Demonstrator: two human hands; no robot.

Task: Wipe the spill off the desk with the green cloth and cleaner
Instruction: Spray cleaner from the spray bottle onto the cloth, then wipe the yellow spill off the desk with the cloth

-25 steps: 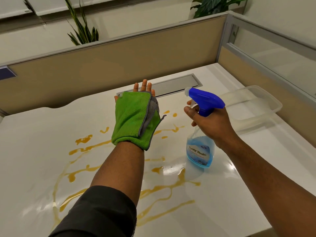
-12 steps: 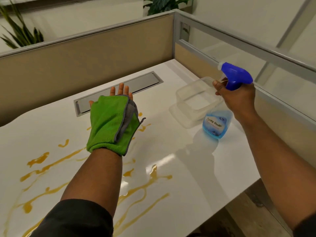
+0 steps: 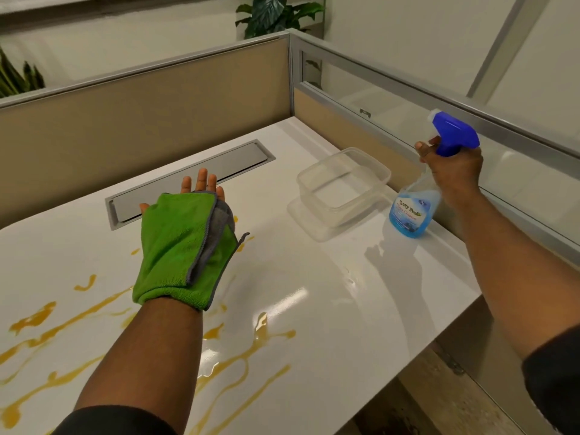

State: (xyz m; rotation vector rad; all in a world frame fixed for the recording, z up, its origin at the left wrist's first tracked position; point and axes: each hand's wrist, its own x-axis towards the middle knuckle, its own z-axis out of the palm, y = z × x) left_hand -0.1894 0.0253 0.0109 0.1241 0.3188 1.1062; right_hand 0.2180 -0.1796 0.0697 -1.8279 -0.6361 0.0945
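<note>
A green cloth (image 3: 179, 246) with a grey edge lies draped over my left hand (image 3: 201, 186), which is held palm up and flat above the white desk (image 3: 314, 293); only the fingertips show past the cloth. Orange-yellow streaks of spill (image 3: 238, 362) run over the desk's near left part, partly under my left arm. My right hand (image 3: 452, 167) grips the neck of the cleaner spray bottle (image 3: 411, 215), blue trigger head up, blue liquid inside. The bottle's base is at the desk's right edge, by the glass partition.
A clear plastic container (image 3: 342, 186) stands on its lid between my hands, just left of the bottle. A grey cable flap (image 3: 194, 180) is set into the desk behind my left hand. Beige partitions (image 3: 141, 120) wall the back and right. The desk's front edge drops off at lower right.
My right hand has carried the spray bottle from over the spill to the desk's right edge. The view has swung right. My left hand keeps the cloth on it.
</note>
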